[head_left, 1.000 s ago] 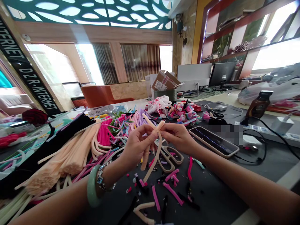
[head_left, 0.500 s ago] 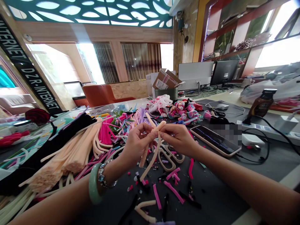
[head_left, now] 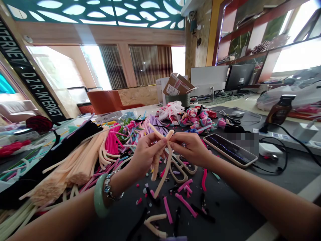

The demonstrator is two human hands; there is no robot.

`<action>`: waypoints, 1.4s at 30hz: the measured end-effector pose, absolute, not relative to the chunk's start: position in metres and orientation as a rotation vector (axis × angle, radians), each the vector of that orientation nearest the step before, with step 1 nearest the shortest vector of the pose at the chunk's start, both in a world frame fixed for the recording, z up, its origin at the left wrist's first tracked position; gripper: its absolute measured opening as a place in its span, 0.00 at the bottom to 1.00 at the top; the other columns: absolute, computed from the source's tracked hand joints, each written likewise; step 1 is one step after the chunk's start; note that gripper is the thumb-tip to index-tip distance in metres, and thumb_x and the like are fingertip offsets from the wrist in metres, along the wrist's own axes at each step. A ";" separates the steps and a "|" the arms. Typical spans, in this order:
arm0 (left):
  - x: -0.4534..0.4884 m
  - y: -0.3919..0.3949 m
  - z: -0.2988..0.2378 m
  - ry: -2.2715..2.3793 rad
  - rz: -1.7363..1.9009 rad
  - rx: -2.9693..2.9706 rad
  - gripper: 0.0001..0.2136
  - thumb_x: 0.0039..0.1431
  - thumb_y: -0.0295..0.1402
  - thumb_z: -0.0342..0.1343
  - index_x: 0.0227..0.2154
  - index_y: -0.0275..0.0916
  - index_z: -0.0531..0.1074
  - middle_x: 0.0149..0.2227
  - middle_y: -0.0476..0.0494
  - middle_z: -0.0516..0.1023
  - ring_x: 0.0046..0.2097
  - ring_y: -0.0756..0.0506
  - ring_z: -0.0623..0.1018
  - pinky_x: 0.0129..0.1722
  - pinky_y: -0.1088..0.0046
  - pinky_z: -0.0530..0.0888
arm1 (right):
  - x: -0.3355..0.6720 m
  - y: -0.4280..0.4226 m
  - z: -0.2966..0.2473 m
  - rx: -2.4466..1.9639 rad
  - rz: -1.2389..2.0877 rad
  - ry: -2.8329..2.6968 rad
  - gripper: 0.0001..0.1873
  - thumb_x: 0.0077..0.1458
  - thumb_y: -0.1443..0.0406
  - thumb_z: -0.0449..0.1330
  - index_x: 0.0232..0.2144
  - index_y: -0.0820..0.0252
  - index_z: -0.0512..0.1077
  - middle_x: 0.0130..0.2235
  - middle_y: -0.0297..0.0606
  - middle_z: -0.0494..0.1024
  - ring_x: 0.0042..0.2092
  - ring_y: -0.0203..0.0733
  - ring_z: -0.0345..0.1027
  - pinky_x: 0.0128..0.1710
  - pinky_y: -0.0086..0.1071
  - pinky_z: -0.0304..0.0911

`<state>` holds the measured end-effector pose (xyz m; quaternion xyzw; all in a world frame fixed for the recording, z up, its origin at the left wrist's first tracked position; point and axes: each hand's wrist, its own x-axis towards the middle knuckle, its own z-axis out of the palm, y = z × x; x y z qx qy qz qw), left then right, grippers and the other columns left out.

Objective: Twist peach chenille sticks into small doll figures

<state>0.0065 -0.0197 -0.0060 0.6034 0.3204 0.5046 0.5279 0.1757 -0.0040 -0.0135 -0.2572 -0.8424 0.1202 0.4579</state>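
Note:
My left hand (head_left: 145, 154) and my right hand (head_left: 191, 147) meet above the dark table (head_left: 233, 214), both pinched on peach pipe cleaners (head_left: 162, 165) crossed at their upper ends. The long ends hang down between my hands toward the table. A green bangle (head_left: 99, 197) and a beaded bracelet sit on my left wrist. Beige-handled scissors (head_left: 182, 167) lie on the table just below my right hand.
Bundles of peach (head_left: 72, 167), black and pink pipe cleaners lie at the left. Short pink and black cut pieces (head_left: 184, 204) litter the table in front. A phone (head_left: 229, 150) lies at the right, with cables, a power strip and a brown bottle (head_left: 278, 112) beyond.
Both hands have dipped slightly and the crossed upper ends of the pipe cleaners have turned a little; the grip is the same.

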 end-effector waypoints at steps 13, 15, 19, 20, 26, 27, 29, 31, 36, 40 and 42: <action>0.008 -0.025 -0.002 0.937 1.277 1.635 0.15 0.47 0.41 0.63 0.27 0.34 0.68 0.19 0.52 0.69 0.20 0.52 0.71 0.17 0.80 0.68 | 0.174 0.000 -0.019 -0.658 0.954 -1.929 0.14 0.56 0.59 0.54 0.27 0.64 0.68 0.23 0.29 0.62 0.25 0.30 0.54 0.23 0.25 0.51; 0.009 -0.026 -0.003 0.934 1.292 1.664 0.15 0.46 0.41 0.63 0.27 0.34 0.68 0.20 0.51 0.70 0.21 0.52 0.72 0.18 0.79 0.69 | 0.173 0.001 -0.019 -0.635 1.050 -1.913 0.15 0.56 0.57 0.55 0.26 0.64 0.67 0.23 0.29 0.62 0.24 0.30 0.54 0.23 0.25 0.51; 0.007 -0.025 -0.005 0.954 1.294 1.747 0.12 0.49 0.38 0.62 0.28 0.34 0.69 0.23 0.50 0.71 0.23 0.51 0.73 0.20 0.79 0.68 | 0.172 0.002 -0.020 -0.605 1.115 -1.947 0.16 0.56 0.56 0.55 0.26 0.63 0.65 0.22 0.28 0.59 0.23 0.29 0.51 0.21 0.24 0.48; 0.007 -0.025 -0.006 0.961 1.289 1.778 0.10 0.50 0.36 0.61 0.28 0.35 0.69 0.24 0.49 0.72 0.25 0.51 0.73 0.21 0.79 0.69 | 0.173 0.001 -0.020 -0.604 1.091 -1.966 0.15 0.56 0.56 0.55 0.26 0.63 0.64 0.22 0.27 0.58 0.23 0.28 0.49 0.21 0.24 0.46; 0.003 -0.021 -0.011 1.024 1.257 2.020 0.06 0.55 0.34 0.57 0.31 0.36 0.70 0.29 0.46 0.75 0.29 0.48 0.75 0.27 0.76 0.71 | 0.174 -0.001 -0.019 -0.670 0.787 -2.073 0.12 0.54 0.62 0.55 0.22 0.62 0.62 0.22 0.27 0.56 0.24 0.29 0.47 0.22 0.25 0.45; 0.003 -0.021 -0.011 1.036 1.261 2.057 0.06 0.56 0.34 0.56 0.31 0.36 0.70 0.29 0.46 0.75 0.30 0.48 0.75 0.28 0.75 0.71 | 0.174 -0.002 -0.019 -0.690 0.748 -2.080 0.12 0.53 0.63 0.56 0.22 0.62 0.61 0.22 0.27 0.55 0.24 0.29 0.47 0.22 0.25 0.45; 0.002 -0.021 -0.011 1.055 1.275 2.116 0.07 0.57 0.35 0.54 0.31 0.35 0.70 0.29 0.46 0.74 0.31 0.47 0.75 0.30 0.74 0.71 | 0.173 -0.003 -0.018 -0.718 0.686 -2.086 0.11 0.50 0.64 0.56 0.21 0.62 0.59 0.21 0.26 0.54 0.24 0.29 0.46 0.22 0.24 0.45; 0.003 -0.022 -0.011 1.057 1.288 2.152 0.08 0.58 0.35 0.53 0.31 0.35 0.70 0.29 0.45 0.74 0.32 0.47 0.75 0.31 0.74 0.71 | 0.172 -0.004 -0.018 -0.727 0.631 -2.090 0.10 0.47 0.67 0.57 0.20 0.61 0.58 0.21 0.26 0.54 0.24 0.28 0.46 0.22 0.24 0.46; 0.004 -0.021 -0.011 1.065 1.288 2.198 0.09 0.60 0.36 0.51 0.32 0.35 0.71 0.31 0.44 0.75 0.34 0.46 0.74 0.34 0.73 0.70 | 0.171 -0.005 -0.017 -0.749 0.506 -2.108 0.04 0.44 0.69 0.55 0.21 0.63 0.64 0.21 0.27 0.58 0.24 0.28 0.49 0.22 0.24 0.48; 0.004 -0.024 -0.008 1.111 1.285 2.234 0.09 0.60 0.36 0.50 0.31 0.36 0.71 0.31 0.45 0.75 0.34 0.46 0.74 0.36 0.73 0.67 | 0.172 -0.006 -0.015 -0.748 0.421 -2.113 0.03 0.45 0.69 0.55 0.23 0.65 0.68 0.21 0.29 0.62 0.24 0.29 0.53 0.24 0.24 0.50; 0.005 -0.026 -0.006 1.135 1.294 2.214 0.09 0.60 0.35 0.51 0.31 0.35 0.72 0.31 0.45 0.75 0.34 0.47 0.73 0.36 0.73 0.66 | 0.172 -0.007 -0.014 -0.739 0.412 -2.106 0.03 0.46 0.69 0.55 0.24 0.65 0.68 0.21 0.29 0.62 0.24 0.29 0.53 0.24 0.24 0.51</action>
